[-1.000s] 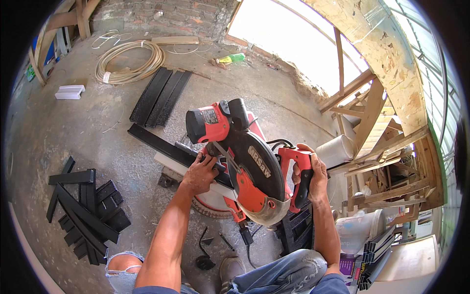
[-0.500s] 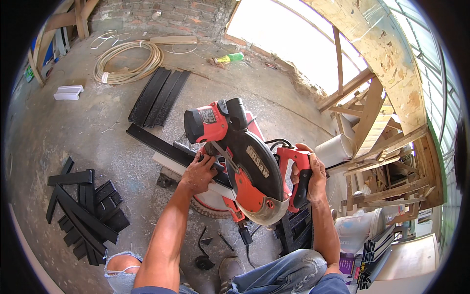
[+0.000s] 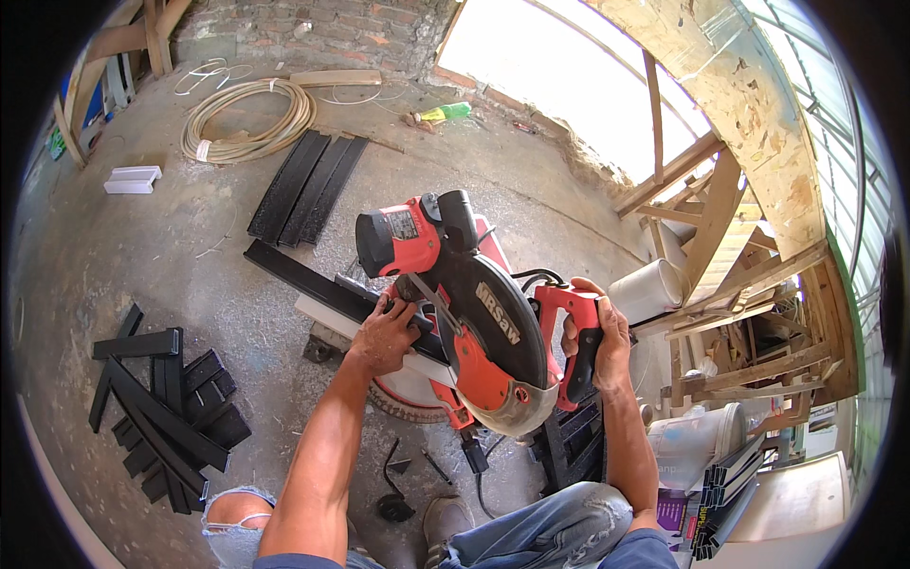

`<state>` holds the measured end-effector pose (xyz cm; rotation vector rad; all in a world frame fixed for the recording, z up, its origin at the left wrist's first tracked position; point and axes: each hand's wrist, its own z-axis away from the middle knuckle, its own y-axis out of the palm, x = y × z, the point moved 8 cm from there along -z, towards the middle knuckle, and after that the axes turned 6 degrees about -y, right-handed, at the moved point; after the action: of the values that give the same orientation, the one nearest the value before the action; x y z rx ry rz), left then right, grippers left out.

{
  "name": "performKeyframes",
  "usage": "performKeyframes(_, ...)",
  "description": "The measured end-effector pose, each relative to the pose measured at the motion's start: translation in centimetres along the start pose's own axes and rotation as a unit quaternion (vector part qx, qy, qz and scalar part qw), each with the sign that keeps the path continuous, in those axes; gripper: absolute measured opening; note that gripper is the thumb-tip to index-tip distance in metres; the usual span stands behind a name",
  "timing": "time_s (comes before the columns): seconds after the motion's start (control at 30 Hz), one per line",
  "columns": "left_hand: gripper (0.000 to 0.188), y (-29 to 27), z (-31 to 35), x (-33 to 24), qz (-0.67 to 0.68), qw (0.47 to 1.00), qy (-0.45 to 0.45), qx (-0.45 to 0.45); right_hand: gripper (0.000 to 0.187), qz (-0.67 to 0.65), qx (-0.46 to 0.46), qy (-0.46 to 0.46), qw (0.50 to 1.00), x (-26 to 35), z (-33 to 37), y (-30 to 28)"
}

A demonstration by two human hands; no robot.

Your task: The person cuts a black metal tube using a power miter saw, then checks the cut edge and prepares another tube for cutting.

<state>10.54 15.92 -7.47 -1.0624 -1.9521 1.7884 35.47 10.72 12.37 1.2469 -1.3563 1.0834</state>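
Note:
A red and black miter saw [image 3: 493,313] stands on the floor in front of me, its blade guard down over the saw bed. My right hand [image 3: 609,341] is wrapped round the saw's red and black handle [image 3: 580,346]. A long black profile [image 3: 308,282] lies across the saw bed and juts out to the left, beside a white strip [image 3: 327,315]. My left hand [image 3: 385,337] presses down on the black profile, left of the blade, with its fingers curled over it. The cut line beneath the guard is hidden.
Cut black pieces [image 3: 171,408] lie heaped at the left. Longer black profiles [image 3: 305,190] rest beyond the saw, near a coiled hose [image 3: 248,121]. A white bucket [image 3: 697,444] and more profiles [image 3: 725,503] stand at the right. A cable [image 3: 482,498] runs close to my foot.

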Motion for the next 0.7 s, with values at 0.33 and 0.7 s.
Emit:
performKeyframes(0.33, 0.038, -0.13, 0.01, -0.01, 0.0, 1.0, 0.005, -0.01, 0.058, -0.003, 0.001, -0.007, 1.0, 0.02, 0.04, 0.06)
performKeyframes(0.7, 0.031, -0.65, -0.02, -0.16, 0.004, 1.0, -0.001, -0.015, 0.057, -0.006, -0.003, -0.008, 1.0, -0.09, 0.25, -0.02)
